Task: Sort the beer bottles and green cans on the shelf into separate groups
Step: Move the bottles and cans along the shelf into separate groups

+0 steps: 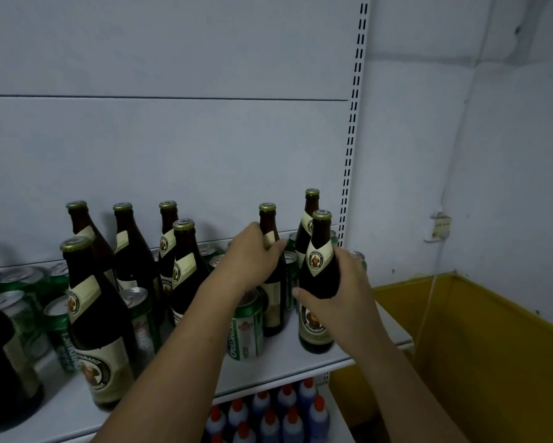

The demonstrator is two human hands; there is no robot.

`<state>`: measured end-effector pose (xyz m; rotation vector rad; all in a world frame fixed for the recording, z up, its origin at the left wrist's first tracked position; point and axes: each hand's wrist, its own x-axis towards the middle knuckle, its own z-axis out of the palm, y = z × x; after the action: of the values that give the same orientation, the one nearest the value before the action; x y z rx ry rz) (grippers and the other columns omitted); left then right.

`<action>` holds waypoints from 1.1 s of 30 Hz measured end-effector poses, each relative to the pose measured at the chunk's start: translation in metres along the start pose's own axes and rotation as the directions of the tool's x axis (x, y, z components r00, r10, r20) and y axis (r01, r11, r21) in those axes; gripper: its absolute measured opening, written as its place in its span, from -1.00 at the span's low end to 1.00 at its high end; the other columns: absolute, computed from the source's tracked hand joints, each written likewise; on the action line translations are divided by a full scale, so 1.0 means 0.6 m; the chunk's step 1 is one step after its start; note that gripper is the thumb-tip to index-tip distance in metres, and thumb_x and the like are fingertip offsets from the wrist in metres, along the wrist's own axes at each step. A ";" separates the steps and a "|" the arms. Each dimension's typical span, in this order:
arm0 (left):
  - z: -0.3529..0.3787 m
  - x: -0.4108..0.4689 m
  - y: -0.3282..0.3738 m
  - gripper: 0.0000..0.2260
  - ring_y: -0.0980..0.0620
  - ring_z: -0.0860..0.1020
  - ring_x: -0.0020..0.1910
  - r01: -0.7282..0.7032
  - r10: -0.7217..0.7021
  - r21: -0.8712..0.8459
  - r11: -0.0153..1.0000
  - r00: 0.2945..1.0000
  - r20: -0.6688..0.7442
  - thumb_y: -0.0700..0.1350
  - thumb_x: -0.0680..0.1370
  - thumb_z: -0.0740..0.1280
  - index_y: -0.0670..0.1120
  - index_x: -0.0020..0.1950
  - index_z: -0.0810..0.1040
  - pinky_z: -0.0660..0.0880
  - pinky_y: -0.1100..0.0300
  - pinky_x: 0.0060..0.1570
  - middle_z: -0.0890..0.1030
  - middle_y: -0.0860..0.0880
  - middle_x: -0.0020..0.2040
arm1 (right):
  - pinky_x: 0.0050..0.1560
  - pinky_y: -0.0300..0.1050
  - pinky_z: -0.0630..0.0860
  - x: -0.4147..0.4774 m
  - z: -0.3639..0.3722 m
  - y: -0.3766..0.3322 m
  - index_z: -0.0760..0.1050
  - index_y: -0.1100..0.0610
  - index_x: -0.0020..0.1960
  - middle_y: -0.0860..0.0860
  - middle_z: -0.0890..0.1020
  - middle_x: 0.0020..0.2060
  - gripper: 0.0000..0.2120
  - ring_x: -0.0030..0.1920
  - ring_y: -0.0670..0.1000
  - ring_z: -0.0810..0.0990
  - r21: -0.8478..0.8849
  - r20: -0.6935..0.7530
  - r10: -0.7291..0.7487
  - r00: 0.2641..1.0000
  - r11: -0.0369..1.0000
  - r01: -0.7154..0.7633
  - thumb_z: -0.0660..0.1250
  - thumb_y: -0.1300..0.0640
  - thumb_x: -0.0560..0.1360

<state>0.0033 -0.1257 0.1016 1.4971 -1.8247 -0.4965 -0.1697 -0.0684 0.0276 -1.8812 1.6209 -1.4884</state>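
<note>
Shelf (pixel 283 354): white, right end just short of yellow bin (pixel 492 346). Far left: edge bottle (pixel 0 362), cut by the frame. Left cans (pixel 13 302) packed behind it, touching one another. Front bottle (pixel 96 314) upright near the shelf's front edge. Back row (pixel 124 238): three bottles against the back panel, with fourth bottle (pixel 185 270) just in front. Mid can (pixel 140 318) between fourth and front bottle. Little open room on this half. Centre: front can (pixel 246 334) stands under the left forearm. Left grip (pixel 249 257) curls round bottle A (pixel 267 219) at neck and shoulder; base on shelf. Right grip (pixel 339 298) holds bottle B (pixel 319 251) at the shoulder, thumb on its left side, fingers behind. B's base is near the front edge; contact with shelf cannot be told. Rear bottle (pixel 310 212) and rear cans (pixel 356 257) behind B, near slotted upright (pixel 351 139). Bare shelf: front strip between front can and B, and right of B to the shelf end. Below: orange-capped bottles (pixel 268 417).
</note>
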 end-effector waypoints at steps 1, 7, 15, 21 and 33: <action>0.003 0.000 -0.001 -0.78 0.05 0.56 -0.13 -0.013 0.013 0.000 1.000 1.000 -0.010 0.09 0.61 0.36 -0.05 0.06 0.48 0.41 0.16 -0.27 0.58 0.00 -0.09 | 0.26 0.11 0.56 -0.001 0.001 0.003 0.32 -0.18 0.44 -0.19 0.48 0.21 -0.24 0.28 -0.07 0.48 0.016 0.007 -0.007 1.000 1.000 0.007 0.55 -0.22 0.32; 0.009 -0.011 0.014 -0.81 0.09 0.55 -0.15 -0.088 0.090 0.022 0.996 0.994 -0.067 0.08 0.62 0.35 -0.03 -0.01 0.49 0.40 0.18 -0.27 0.56 0.03 -0.14 | 0.27 -0.02 0.58 -0.012 -0.010 0.003 0.35 -0.21 0.42 -0.27 0.58 0.21 -0.33 0.26 -0.22 0.54 0.123 -0.005 -0.033 0.999 0.992 0.033 0.58 0.01 0.42; -0.001 -0.065 0.056 -0.84 0.14 0.60 -0.13 -0.225 0.203 -0.106 0.969 0.961 -0.188 0.08 0.60 0.38 0.01 0.03 0.54 0.55 0.12 -0.16 0.61 0.08 -0.12 | 0.06 -0.23 0.63 -0.043 -0.063 -0.004 0.43 -0.31 0.27 -0.34 0.63 0.09 -0.41 0.14 -0.29 0.59 0.199 -0.084 -0.029 0.996 0.979 0.045 0.62 0.06 0.39; -0.020 -0.147 0.110 -0.90 0.20 0.63 -0.11 -0.363 0.257 -0.355 0.862 0.915 -0.311 0.05 0.61 0.39 0.06 0.05 0.62 0.57 0.29 -0.17 0.67 0.13 -0.13 | -0.06 -0.28 0.64 -0.071 -0.125 -0.049 0.62 -0.07 0.21 -0.25 0.72 0.01 -0.52 0.04 -0.20 0.69 0.350 -0.125 -0.039 0.991 0.933 0.081 0.60 -0.01 0.31; -0.077 -0.348 0.039 -0.80 0.10 0.60 -0.23 -0.279 0.043 -0.407 0.870 0.864 -0.502 0.03 0.56 0.36 -0.09 0.00 0.63 0.50 0.21 -0.26 0.63 -0.03 -0.20 | -0.13 -0.38 0.52 -0.138 -0.078 -0.125 0.51 -0.27 0.17 -0.33 0.66 0.06 -0.55 0.06 -0.31 0.63 0.537 0.073 -0.159 0.985 0.838 0.096 0.34 -0.30 0.29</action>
<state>0.0361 0.0865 0.0902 1.0012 -1.3034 -0.3979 -0.1510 0.0465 0.0597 -1.7291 0.9067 -1.6325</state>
